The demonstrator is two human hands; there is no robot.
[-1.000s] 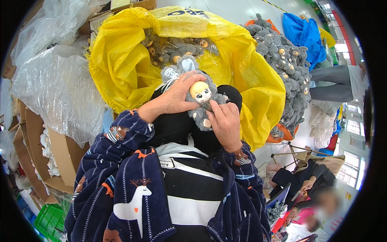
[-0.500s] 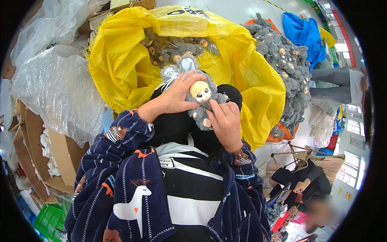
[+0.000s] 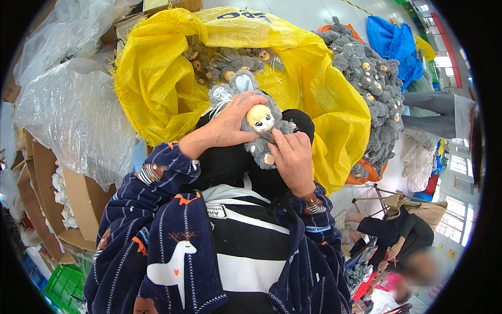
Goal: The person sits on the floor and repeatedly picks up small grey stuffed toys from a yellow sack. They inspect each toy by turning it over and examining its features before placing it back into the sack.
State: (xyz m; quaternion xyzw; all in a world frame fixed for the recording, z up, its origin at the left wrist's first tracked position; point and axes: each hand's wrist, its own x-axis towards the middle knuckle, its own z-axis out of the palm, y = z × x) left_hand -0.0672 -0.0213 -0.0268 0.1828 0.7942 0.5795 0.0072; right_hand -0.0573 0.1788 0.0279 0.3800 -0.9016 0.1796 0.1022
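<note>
A grey plush doll [image 3: 265, 153] with a vinyl face, blond fringe and light-lined hood ears rests over my lap, face up. My left hand [image 3: 232, 121] is closed around its head and side, with the thumb below the face. Just under the doll's chin, my right hand [image 3: 293, 157] pinches a thin, dark grey, flat piece [image 3: 267, 137] against the plush. Whether that piece is a tool or part of the doll, I cannot tell. White cords [image 3: 221, 95] trail from the doll beside my left fingers.
A large yellow woven sack [image 3: 334, 125] holding more grey dolls [image 3: 230, 62] stands open before my knees. To its right is a heap of similar dolls [image 3: 366, 78]. Plastic sheeting [image 3: 73, 115] and cardboard boxes [image 3: 83, 204] lie left. Another person [image 3: 408, 230] sits at lower right.
My hands and the doll have stayed practically still. At lower right, the seated person's arms and head have shifted slightly.
</note>
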